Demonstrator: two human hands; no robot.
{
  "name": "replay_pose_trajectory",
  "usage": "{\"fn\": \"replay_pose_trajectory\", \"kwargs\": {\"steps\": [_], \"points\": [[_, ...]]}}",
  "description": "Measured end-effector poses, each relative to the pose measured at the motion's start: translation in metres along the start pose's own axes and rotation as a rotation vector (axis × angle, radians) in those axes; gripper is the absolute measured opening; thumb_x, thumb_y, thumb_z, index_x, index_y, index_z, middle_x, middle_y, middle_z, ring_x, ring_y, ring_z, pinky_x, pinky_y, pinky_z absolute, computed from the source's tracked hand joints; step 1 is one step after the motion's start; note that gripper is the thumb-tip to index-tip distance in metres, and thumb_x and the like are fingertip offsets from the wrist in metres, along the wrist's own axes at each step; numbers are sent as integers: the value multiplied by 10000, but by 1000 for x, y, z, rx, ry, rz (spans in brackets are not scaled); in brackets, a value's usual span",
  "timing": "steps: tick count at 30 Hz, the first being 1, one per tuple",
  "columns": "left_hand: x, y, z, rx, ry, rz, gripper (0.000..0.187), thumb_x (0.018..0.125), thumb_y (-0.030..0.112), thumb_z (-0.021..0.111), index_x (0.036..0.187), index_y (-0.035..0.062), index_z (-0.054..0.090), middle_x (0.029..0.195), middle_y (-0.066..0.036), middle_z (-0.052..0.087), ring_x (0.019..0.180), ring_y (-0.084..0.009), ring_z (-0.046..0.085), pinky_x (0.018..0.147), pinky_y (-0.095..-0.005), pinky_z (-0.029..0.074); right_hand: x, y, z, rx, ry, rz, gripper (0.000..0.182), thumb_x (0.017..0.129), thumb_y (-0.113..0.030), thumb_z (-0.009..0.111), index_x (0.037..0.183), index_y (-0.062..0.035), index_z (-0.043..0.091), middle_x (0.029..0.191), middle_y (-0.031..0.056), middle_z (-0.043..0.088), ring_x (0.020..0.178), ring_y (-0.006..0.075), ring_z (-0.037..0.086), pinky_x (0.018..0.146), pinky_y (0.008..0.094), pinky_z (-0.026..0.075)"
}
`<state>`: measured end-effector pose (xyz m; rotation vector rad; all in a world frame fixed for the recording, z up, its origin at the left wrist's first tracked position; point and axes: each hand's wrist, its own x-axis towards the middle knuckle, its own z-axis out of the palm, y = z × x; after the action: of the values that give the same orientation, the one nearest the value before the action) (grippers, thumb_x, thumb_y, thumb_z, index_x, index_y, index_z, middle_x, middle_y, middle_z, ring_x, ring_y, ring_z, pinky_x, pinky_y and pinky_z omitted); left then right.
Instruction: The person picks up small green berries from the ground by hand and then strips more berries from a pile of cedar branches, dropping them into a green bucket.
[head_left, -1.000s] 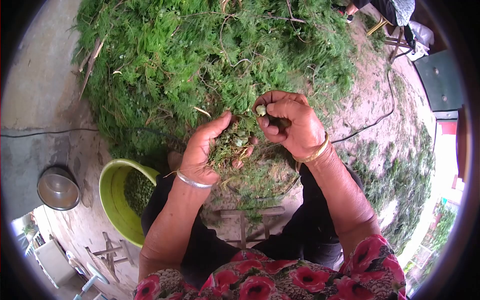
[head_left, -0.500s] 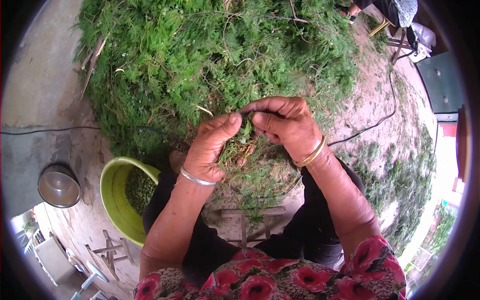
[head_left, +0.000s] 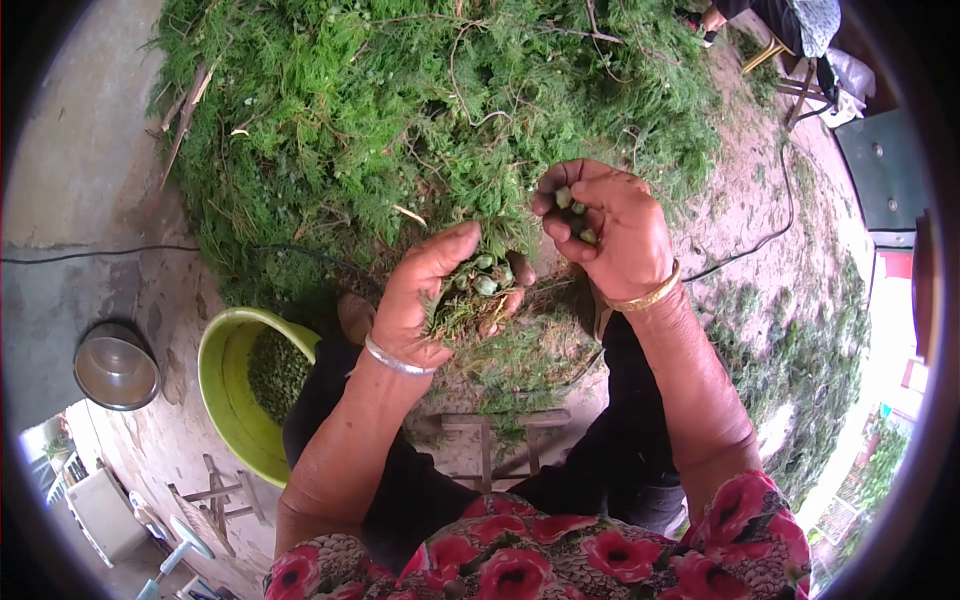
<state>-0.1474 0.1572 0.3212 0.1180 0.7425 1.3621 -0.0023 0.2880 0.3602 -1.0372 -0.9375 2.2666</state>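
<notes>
My left hand (head_left: 415,300), with a silver bangle at the wrist, cups a small evergreen sprig (head_left: 465,310) that bears several green cones (head_left: 484,277). To its right and slightly higher, my right hand (head_left: 615,225), with a gold-coloured bangle, curls its fingers around a few loose green cones (head_left: 570,205). The two hands are apart. Beyond them spreads a big heap of cut evergreen branches (head_left: 350,120). By my left leg stands a yellow-green bucket (head_left: 215,390) partly filled with small green cones (head_left: 278,375).
A steel bowl (head_left: 117,367) sits on the floor at the left. A black cable (head_left: 100,257) crosses the floor. Low wooden stools (head_left: 505,422) stand beneath and at lower left. Another person's leg (head_left: 770,15) shows at upper right. Scattered greenery (head_left: 790,370) lies at right.
My right hand has pulled away from the left, up and to the right, and turned so the cones in its fingers show. The left hand has opened slightly around the sprig, exposing its cones.
</notes>
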Motion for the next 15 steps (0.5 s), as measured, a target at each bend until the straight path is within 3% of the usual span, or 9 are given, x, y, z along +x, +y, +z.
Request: {"fn": "replay_pose_trajectory", "kwargs": {"steps": [2, 5, 8, 9, 10, 12, 14, 15], "points": [[1, 2, 1, -50, -46, -10, 421, 955, 333, 455, 1019, -63, 584, 879, -206, 647, 684, -257, 644, 467, -302, 505, -3, 0, 0, 35, -51, 1, 159, 888, -132, 573, 858, 18, 617, 651, 32, 576, 480, 60, 444, 408, 190, 311], [0, 4, 1, -127, -46, 1, 468, 969, 356, 417, 1036, -77, 581, 892, -224, 646, 689, -277, 647, 469, -321, 520, -12, 1, 6, -344, -52, -124, 101, 824, -96, 658, 766, -14, 650, 582, -4, 550, 508, 67, 465, 444, 216, 344], [1, 3, -3, -122, -81, 12, 456, 968, 342, 423, 1052, -77, 580, 894, -224, 648, 693, -295, 649, 477, -335, 534, -12, 4, 8, -604, -88, -169, 84, 830, -86, 655, 800, -9, 669, 620, 9, 589, 509, 71, 487, 476, 222, 381], [1, 3, 0, -113, -50, 25, 438, 962, 333, 436, 1040, -72, 585, 875, -208, 655, 672, -270, 651, 477, -301, 530, -10, 4, 5, -708, -63, -86, 107, 819, -84, 664, 831, 22, 673, 645, 23, 620, 527, 65, 509, 502, 225, 402], [1, 3, 3, -103, -18, 36, 421, 956, 323, 448, 1027, -66, 590, 856, -193, 661, 650, -245, 652, 476, -268, 526, -10, 5, 6, -707, -61, -87, 107, 819, -84, 664, 831, 22, 673, 645, 23, 620, 527, 65, 509, 502, 225, 402], [2, 1, 6, -88, -22, 47, 399, 951, 301, 456, 1057, -62, 581, 850, -187, 660, 650, -239, 650, 482, -266, 524, -13, 7, 10, -395, -164, 45, 136, 799, -90, 678, 824, 44, 669, 630, 21, 622, 516, 52, 501, 485, 211, 387], [3, -2, 8, -74, -23, 59, 381, 947, 279, 464, 1088, -59, 571, 844, -182, 659, 651, -233, 647, 487, -265, 521, -11, 10, 8, -421, -120, 101, 137, 785, -78, 679, 840, 47, 668, 623, 26, 627, 513, 45, 512, 469, 200, 373], [3, -3, 7, -49, -21, 56, 366, 942, 258, 473, 1112, -54, 560, 835, -179, 656, 661, -231, 647, 493, -268, 519, -12, 13, 9, -407, -122, 77, 161, 782, -77, 675, 876, 53, 657, 620, 27, 615, 480, 38, 458, 438, 189, 312]]}}
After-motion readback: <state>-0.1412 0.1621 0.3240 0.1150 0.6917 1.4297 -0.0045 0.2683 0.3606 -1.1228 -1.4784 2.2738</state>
